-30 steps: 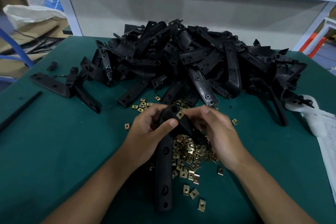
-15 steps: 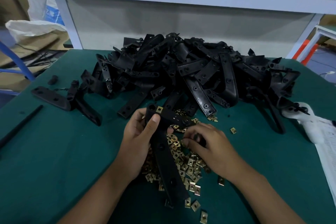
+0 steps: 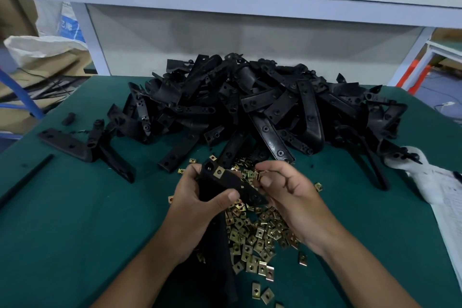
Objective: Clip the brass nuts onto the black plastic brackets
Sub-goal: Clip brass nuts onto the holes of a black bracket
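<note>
While your left hand [image 3: 197,204] grips one black plastic bracket [image 3: 225,186] bearing one square brass nut [image 3: 219,172], your right hand [image 3: 282,192], fingers curled, seems to pinch another, with a large heap of black brackets [image 3: 262,107] unclipped.

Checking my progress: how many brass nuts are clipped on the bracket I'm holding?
1. The clipped brass nut sits near the held bracket's far end, beside the left hand. Others may be hidden under that hand.
</note>
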